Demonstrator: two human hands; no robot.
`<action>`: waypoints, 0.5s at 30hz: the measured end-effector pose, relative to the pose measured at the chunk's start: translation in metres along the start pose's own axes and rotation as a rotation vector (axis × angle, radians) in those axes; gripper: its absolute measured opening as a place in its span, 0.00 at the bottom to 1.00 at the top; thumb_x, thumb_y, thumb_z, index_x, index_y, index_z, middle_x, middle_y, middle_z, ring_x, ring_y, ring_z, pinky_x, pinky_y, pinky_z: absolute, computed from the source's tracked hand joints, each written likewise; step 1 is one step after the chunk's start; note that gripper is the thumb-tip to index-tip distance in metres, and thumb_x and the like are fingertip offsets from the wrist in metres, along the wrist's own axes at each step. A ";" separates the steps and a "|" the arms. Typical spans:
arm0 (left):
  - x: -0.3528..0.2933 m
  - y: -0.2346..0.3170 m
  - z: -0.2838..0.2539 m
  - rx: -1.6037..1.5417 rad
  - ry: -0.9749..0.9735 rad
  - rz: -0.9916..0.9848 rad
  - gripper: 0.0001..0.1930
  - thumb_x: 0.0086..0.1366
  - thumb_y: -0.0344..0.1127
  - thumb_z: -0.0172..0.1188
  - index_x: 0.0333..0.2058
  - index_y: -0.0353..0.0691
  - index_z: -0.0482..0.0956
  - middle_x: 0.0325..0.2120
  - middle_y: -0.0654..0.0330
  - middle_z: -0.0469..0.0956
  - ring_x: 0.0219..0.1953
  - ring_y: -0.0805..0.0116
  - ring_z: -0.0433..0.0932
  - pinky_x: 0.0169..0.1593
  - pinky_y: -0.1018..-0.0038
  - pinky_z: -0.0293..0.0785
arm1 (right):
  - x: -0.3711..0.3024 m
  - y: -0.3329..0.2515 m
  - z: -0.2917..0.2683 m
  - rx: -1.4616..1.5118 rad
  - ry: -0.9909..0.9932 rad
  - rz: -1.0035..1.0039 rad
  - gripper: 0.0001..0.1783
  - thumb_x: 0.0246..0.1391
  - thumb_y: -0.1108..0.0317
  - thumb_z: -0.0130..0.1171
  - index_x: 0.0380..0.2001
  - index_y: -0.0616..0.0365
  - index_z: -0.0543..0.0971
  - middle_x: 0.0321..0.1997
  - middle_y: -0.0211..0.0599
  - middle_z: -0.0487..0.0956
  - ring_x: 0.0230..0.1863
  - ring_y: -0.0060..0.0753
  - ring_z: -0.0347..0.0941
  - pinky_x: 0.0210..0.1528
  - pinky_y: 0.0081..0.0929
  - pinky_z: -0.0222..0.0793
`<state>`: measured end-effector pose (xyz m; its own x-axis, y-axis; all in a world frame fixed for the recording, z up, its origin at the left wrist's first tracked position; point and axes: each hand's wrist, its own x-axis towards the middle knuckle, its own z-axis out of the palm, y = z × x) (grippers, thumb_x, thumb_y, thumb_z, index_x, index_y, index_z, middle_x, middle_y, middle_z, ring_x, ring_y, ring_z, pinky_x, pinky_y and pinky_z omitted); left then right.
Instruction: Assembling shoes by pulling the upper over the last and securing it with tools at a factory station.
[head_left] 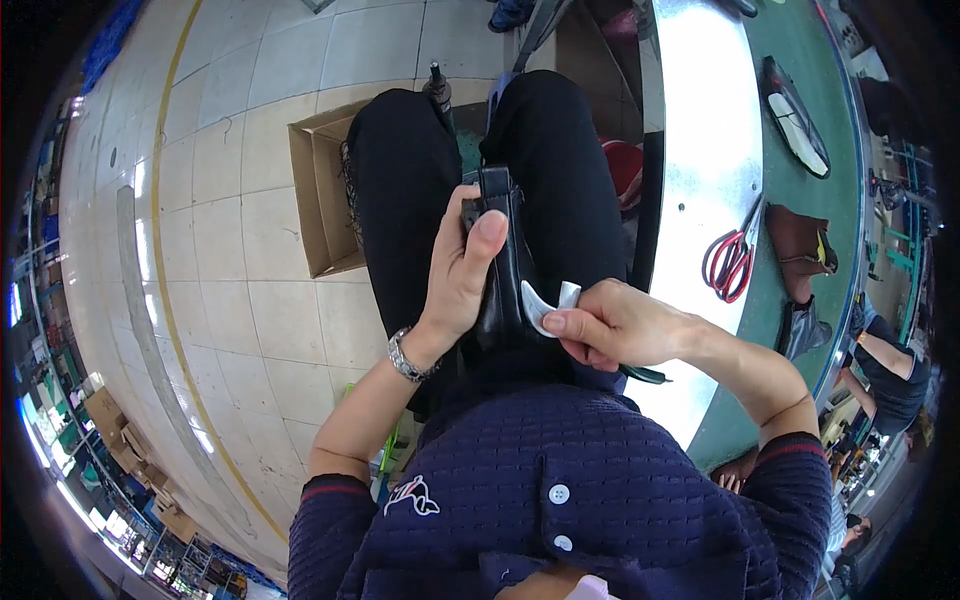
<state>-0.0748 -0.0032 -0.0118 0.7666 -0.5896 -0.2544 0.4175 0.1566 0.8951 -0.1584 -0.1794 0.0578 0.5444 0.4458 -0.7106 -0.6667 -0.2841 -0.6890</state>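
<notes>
Between my thighs, a black leather shoe (505, 240) stands heel end away from me. My left hand (458, 262) is closed around its left side, with the thumb lying on top. My right hand (625, 325) is closed beside the shoe's near right side and pinches a pale curved strip (535, 305) between thumb and fingers. A second pale end (569, 295) rises next to the index finger. Below the same hand pokes out a dark green tool handle (643, 374) with a thin tip; the rest of that tool is hidden by the fingers.
A shiny metal-topped bench (705, 120) runs along my right, with red-handled scissors (732, 262) on it. A green surface (800, 40) beyond carries a black shoe (795, 118) and a brown boot (800, 250). An open cardboard box (318, 200) stands left of my legs.
</notes>
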 end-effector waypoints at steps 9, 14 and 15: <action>0.005 -0.006 -0.007 -0.053 0.130 0.043 0.19 0.68 0.52 0.55 0.42 0.40 0.70 0.29 0.72 0.65 0.29 0.84 0.62 0.35 0.85 0.61 | 0.003 -0.033 0.005 -0.615 0.189 -0.033 0.33 0.68 0.49 0.43 0.16 0.62 0.78 0.10 0.40 0.72 0.10 0.35 0.70 0.14 0.30 0.63; 0.017 -0.004 -0.014 -0.046 0.152 -0.011 0.19 0.69 0.53 0.54 0.36 0.40 0.71 0.27 0.73 0.64 0.29 0.85 0.60 0.34 0.85 0.59 | 0.018 -0.009 0.029 -0.339 0.469 -0.109 0.32 0.66 0.50 0.48 0.15 0.64 0.78 0.09 0.39 0.72 0.08 0.34 0.69 0.11 0.27 0.62; 0.020 -0.004 -0.015 -0.048 0.154 -0.007 0.19 0.69 0.53 0.54 0.36 0.40 0.71 0.27 0.73 0.64 0.29 0.85 0.60 0.34 0.85 0.59 | 0.020 -0.007 0.034 -0.482 0.612 -0.207 0.31 0.65 0.51 0.50 0.15 0.63 0.78 0.09 0.38 0.73 0.07 0.33 0.68 0.10 0.26 0.60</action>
<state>-0.0533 -0.0035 -0.0260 0.8278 -0.4632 -0.3166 0.4427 0.1925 0.8757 -0.1596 -0.1396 0.0534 0.9084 0.0250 -0.4173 -0.3046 -0.6442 -0.7016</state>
